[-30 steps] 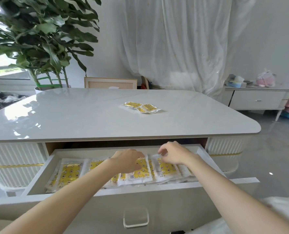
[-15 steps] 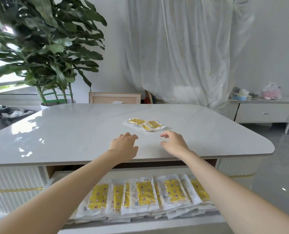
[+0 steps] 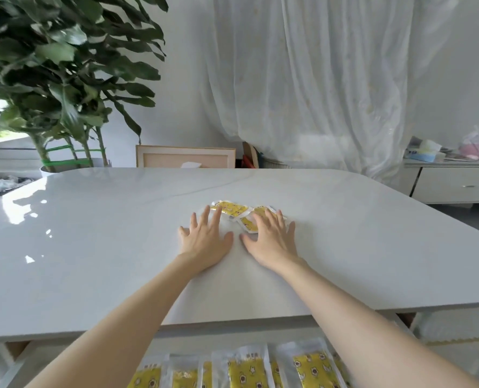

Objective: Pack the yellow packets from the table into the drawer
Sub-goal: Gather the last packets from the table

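A small pile of yellow packets (image 3: pixel 234 209) lies on the white table (image 3: pixel 92 233) past its middle. My left hand (image 3: pixel 204 238) is spread flat on the tabletop, its fingertips at the left packet's near edge. My right hand (image 3: pixel 270 238) lies with straight fingers over the right part of the pile, hiding some of it. Below the table's front edge the open drawer (image 3: pixel 25 365) shows a row of several yellow packets (image 3: pixel 246 371) lying side by side; my forearms cross over it.
A large potted plant (image 3: pixel 50 88) stands behind the table's far left corner. A wooden frame (image 3: pixel 185 156) leans at the far side. A white sideboard (image 3: pixel 454 183) with clutter stands at the right, white curtains behind.
Both hands left the drawer, rose over the table and reached forward to the pile. They now lie flat at the packets. The view has tilted up, so less of the drawer shows.
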